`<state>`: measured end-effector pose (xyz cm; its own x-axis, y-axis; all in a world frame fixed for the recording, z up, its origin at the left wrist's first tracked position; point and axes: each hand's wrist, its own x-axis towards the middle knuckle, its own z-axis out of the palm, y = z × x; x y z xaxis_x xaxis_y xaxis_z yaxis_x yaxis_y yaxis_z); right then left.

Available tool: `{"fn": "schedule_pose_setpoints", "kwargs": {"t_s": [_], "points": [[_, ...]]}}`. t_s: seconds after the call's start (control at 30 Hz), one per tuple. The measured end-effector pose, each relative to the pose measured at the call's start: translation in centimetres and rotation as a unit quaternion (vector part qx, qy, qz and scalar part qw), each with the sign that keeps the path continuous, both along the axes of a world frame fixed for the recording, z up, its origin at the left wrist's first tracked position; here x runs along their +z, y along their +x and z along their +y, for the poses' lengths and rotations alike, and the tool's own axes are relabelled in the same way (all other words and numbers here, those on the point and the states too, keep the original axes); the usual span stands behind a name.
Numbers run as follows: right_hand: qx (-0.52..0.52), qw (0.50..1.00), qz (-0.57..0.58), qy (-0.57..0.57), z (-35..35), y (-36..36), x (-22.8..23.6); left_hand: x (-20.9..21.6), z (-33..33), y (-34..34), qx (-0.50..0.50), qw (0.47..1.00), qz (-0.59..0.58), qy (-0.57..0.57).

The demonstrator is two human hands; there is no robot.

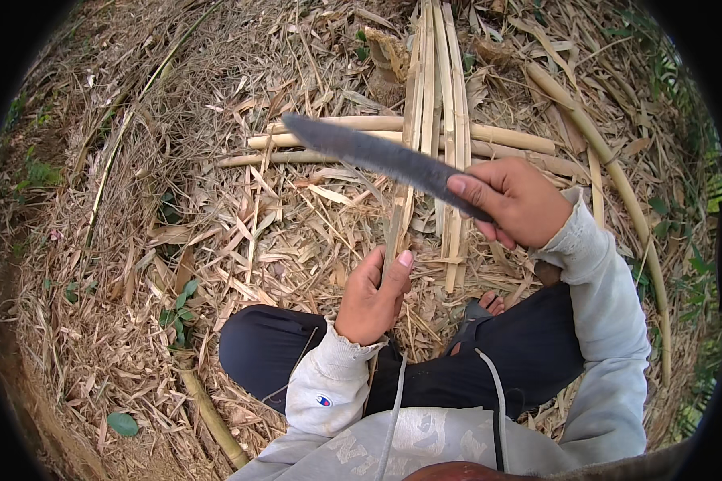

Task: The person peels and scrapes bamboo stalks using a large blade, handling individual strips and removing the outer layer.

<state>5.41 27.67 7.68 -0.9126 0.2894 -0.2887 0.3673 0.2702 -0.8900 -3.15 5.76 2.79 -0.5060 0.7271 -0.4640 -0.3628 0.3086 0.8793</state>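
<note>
My right hand (512, 199) grips a long dark machete (369, 154) near its lower end. The blade slants up to the left, above the split bamboo. My left hand (375, 295) is closed round the near end of a split bamboo strip (396, 220), thumb on top. This strip runs away from me beside a bundle of pale bamboo strips (451, 88). The bundle rests across several bamboo poles (513, 138) lying crosswise. The machete's handle is mostly hidden in my right hand.
Dry leaves and shavings (297, 216) cover the ground. A long curved bamboo pole (630, 188) lies at the right. A cut stump (387, 64) stands beyond the crosswise poles. Another bamboo piece (212, 417) lies at lower left. My bent legs (505, 345) are close below my hands.
</note>
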Motion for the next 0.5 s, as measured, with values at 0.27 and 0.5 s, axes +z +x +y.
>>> {"fn": "schedule_pose_setpoints", "kwargs": {"t_s": [0.27,0.5], "points": [[-0.054,0.997,0.057,0.023,0.5,0.0,-0.3,0.8,-0.5,-0.4,0.047,0.988,-0.136,0.051],[0.009,0.993,0.07,0.091,-0.9,0.6,-0.7,0.4,-1.0,-0.7,0.07,0.985,-0.149,0.059]]}}
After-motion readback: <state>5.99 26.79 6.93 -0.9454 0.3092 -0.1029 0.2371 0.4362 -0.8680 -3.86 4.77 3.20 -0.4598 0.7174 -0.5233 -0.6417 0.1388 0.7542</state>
